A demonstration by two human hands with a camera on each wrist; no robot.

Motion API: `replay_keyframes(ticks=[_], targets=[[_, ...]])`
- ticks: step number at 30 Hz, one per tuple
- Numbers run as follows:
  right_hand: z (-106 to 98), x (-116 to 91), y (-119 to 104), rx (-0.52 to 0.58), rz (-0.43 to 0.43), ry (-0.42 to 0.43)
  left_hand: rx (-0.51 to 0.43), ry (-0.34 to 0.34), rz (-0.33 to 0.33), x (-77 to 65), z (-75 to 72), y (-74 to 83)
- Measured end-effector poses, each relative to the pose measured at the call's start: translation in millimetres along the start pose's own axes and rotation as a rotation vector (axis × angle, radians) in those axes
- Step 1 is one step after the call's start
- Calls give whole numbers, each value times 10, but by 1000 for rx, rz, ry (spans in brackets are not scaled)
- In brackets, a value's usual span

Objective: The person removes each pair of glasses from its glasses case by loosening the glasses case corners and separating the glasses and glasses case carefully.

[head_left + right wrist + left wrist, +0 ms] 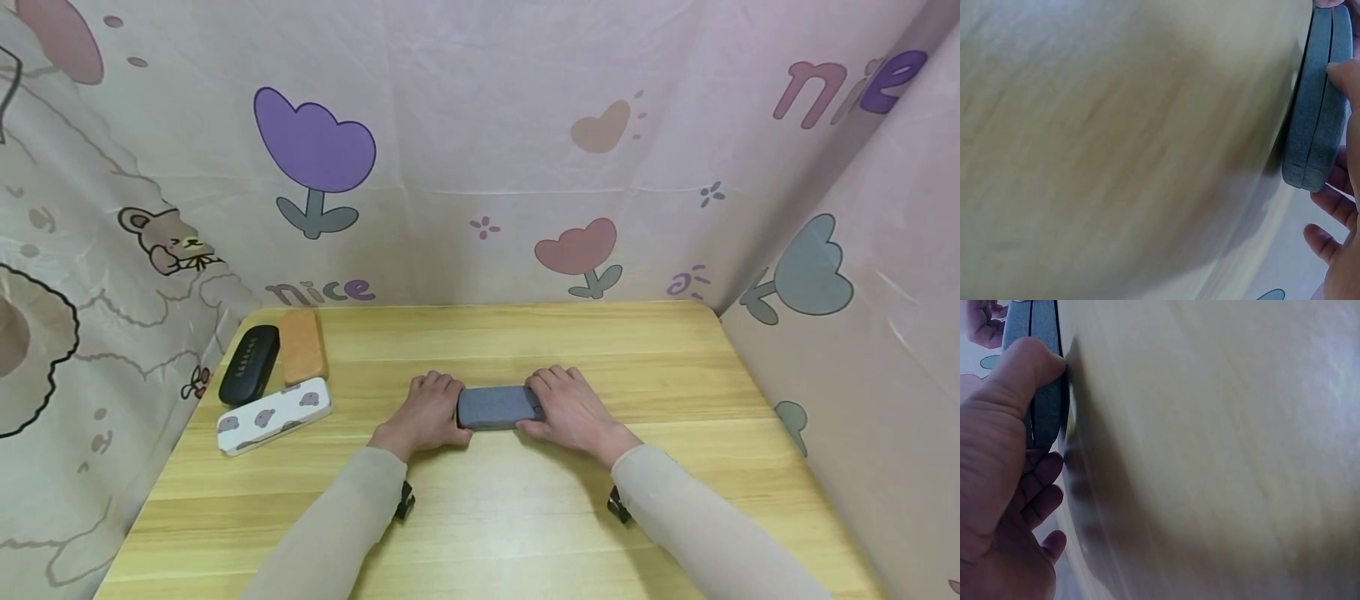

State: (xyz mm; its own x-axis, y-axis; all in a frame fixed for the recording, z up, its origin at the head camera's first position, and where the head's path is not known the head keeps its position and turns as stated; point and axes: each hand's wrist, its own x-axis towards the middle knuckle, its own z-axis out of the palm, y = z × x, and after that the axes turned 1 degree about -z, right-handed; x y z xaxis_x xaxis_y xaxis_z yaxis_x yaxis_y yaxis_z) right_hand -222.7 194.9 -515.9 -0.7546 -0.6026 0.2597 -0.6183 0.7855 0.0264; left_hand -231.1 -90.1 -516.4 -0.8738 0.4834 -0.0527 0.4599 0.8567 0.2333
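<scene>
A blue-grey glasses case lies flat near the middle of the table, long side across. My left hand grips its left end, thumb on the near side and fingers toward the far side. At the opposite end, my right hand holds the case the same way. The left wrist view shows the left thumb against the long side of the case, which has a seam along it. In the right wrist view, the right thumb touches the seam of the case, whose two halves meet.
At the table's far left lie a black glasses case, an orange case and a white case with bear prints, close together. Printed curtains stand behind and on both sides of the wooden table.
</scene>
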Motion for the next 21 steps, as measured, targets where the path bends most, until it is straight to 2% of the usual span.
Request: replay_keyframes(ticks=[13,21], targets=[[-3,14,39,20,-1,-32,-28,2,2,4,6,-1],[-55,55,63,75,5,-74,-56,-6,6,0,-8,-14]])
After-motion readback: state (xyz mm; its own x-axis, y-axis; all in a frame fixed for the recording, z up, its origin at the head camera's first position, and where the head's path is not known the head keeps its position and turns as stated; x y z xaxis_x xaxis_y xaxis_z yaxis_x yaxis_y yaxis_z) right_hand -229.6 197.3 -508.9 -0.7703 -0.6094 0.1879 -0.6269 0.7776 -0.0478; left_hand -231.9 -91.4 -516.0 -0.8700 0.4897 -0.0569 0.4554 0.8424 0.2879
